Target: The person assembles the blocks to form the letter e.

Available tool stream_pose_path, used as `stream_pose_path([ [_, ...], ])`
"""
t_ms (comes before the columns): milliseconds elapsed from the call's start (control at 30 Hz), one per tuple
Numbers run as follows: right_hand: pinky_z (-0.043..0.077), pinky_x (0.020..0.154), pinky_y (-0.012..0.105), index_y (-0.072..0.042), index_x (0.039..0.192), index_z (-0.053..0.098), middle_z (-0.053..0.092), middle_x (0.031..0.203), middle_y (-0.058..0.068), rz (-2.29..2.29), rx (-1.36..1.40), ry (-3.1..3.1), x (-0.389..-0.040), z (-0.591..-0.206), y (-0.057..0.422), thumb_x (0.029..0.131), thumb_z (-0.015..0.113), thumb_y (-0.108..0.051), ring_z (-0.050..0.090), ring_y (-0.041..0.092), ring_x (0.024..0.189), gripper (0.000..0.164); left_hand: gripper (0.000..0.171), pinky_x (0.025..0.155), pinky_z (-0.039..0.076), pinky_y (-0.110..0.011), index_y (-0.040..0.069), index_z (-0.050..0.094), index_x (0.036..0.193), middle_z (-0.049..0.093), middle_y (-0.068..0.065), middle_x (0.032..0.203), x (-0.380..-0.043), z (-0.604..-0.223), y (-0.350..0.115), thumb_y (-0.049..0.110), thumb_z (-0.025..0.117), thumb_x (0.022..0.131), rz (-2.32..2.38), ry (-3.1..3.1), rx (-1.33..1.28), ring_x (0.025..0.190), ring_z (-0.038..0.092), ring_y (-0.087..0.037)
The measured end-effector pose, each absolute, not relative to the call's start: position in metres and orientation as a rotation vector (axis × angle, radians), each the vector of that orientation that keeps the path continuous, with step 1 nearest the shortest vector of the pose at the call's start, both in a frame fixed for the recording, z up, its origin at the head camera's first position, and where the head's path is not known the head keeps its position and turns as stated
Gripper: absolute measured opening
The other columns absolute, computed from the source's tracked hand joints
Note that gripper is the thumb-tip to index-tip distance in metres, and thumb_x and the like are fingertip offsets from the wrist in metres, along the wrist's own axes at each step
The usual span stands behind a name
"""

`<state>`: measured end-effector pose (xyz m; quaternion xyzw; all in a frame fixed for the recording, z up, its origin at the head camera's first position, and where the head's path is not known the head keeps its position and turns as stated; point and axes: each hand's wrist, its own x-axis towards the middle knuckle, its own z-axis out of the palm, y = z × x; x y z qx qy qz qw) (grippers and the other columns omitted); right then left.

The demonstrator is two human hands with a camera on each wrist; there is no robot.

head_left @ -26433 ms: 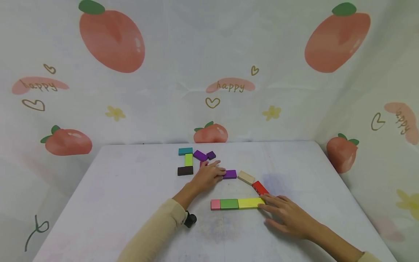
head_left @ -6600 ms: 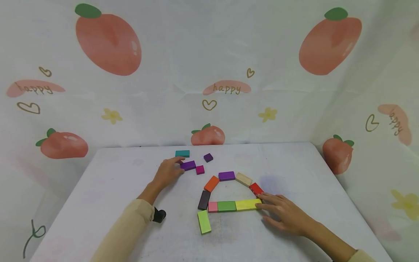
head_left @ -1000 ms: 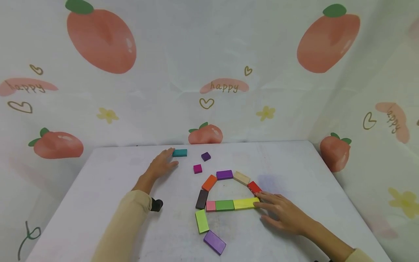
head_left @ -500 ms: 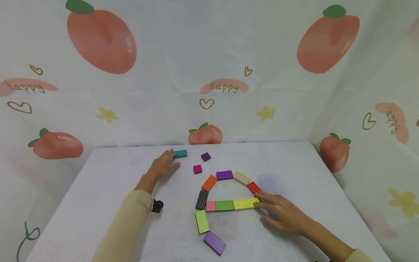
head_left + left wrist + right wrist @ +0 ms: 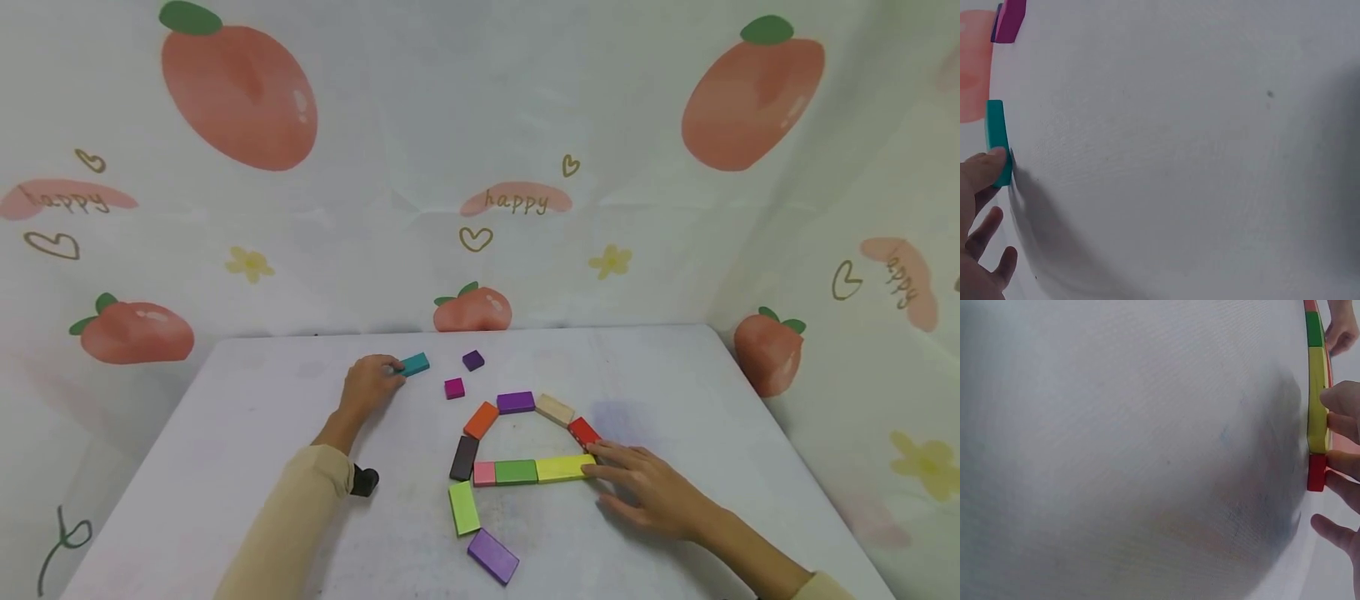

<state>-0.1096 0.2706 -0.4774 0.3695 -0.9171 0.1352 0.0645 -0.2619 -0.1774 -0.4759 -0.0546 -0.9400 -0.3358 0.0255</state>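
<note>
My left hand [image 5: 369, 387] pinches the near end of a teal block [image 5: 415, 364] between thumb and fingers, toward the back of the table. In the left wrist view the thumb lies on the teal block [image 5: 997, 134], while other fingers stand apart. With fairly straight fingers, my right hand [image 5: 654, 492] rests at the right end of a yellow block [image 5: 561, 468] and beside a red block [image 5: 582, 432]. The right wrist view shows fingertips touching the yellow block [image 5: 1317, 394] and a red one [image 5: 1316, 472].
Pink [image 5: 484, 474] and green [image 5: 516, 472] blocks continue the yellow row. Beige [image 5: 554, 409], purple [image 5: 516, 402], orange [image 5: 481, 420], black [image 5: 463, 458], lime [image 5: 464, 508] and light purple [image 5: 492, 556] blocks form a curve. Magenta [image 5: 454, 388] and dark purple [image 5: 473, 360] cubes lie behind.
Over twenty-odd seconds, orange, black, lime and light purple blocks have joined the curve. In the last second my left hand took hold of the teal block and turned it slightly. The right hand stayed.
</note>
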Motion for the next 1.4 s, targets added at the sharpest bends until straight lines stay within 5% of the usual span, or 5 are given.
stream_pose_path([
  [333,0.052,0.093,0.053,-0.023,0.124,0.071,0.06,0.138,0.005,0.412,1.109,-2.763,-0.109,-0.48,0.271,0.085,0.078,-0.031,0.057,0.027,0.125,0.04,0.045,0.107,0.036,-0.058,0.002,0.064,0.125,0.072,-0.017,0.113,-0.252,-0.484,-0.171,0.004,0.078,0.083,-1.177,-2.788,-0.245,0.124,0.055,-0.039],
  [1067,0.052,0.092,0.053,-0.022,0.124,0.071,0.06,0.138,0.006,0.418,1.12,-2.754,-0.109,-0.479,0.272,0.085,0.078,-0.03,0.057,0.027,0.125,0.041,0.058,0.098,0.047,-0.056,0.002,0.063,0.127,0.073,-0.01,0.105,-0.183,-0.475,-0.108,0.008,0.087,0.075,-1.305,-2.581,-0.775,0.109,0.064,-0.03],
  [1400,0.052,0.093,0.053,-0.022,0.124,0.071,0.061,0.138,0.005,0.41,1.113,-2.785,-0.11,-0.476,0.27,0.085,0.078,-0.031,0.057,0.028,0.126,0.041,0.058,0.096,0.049,-0.042,0.007,0.063,0.127,0.071,-0.003,0.105,-0.144,-0.477,-0.08,0.013,0.088,0.075,-1.389,-2.624,-0.983,0.105,0.064,-0.011],
])
